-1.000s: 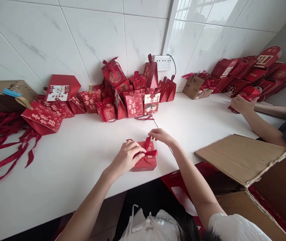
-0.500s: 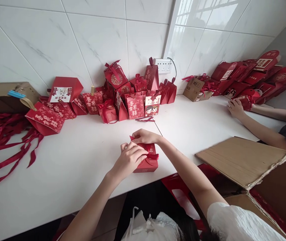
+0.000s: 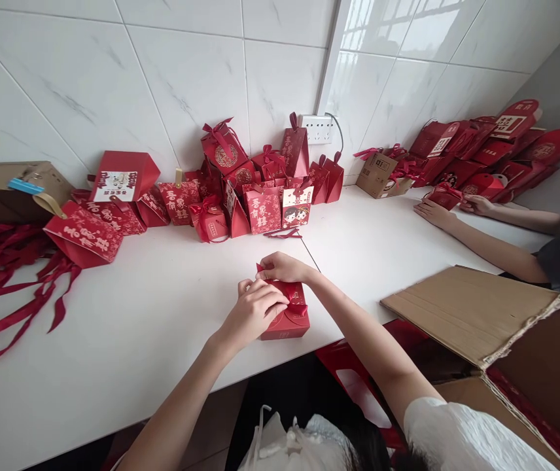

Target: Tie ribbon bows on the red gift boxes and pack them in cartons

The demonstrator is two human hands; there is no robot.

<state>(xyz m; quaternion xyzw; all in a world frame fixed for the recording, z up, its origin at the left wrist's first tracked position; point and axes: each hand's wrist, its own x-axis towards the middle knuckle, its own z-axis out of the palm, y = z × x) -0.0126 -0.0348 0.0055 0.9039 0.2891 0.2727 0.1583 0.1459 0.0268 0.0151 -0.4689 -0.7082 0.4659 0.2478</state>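
A red gift box (image 3: 287, 325) sits near the front edge of the white table, with a red ribbon (image 3: 299, 307) across its top. My left hand (image 3: 255, 304) is closed over the box's left side, its fingertips pinching the ribbon near the middle. Behind it, my right hand (image 3: 280, 267) reaches across the far side of the box. Its thumb and fingers pinch a ribbon end that pokes out at their left. Both hands partly cover the lid, so the knot or loop under the fingers is hidden.
Several red gift boxes (image 3: 265, 208) stand against the tiled wall. Loose red ribbons (image 3: 2, 261) lie at left by a cardboard box (image 3: 61, 180). An open carton (image 3: 476, 314) stands at right. Farther right, a co-worker's hands (image 3: 434, 212) handle a small red box (image 3: 444, 195).
My hands stay on the box, with only slight finger and ribbon movement. The co-worker's hands and small red box have shifted left. The view has turned slightly.
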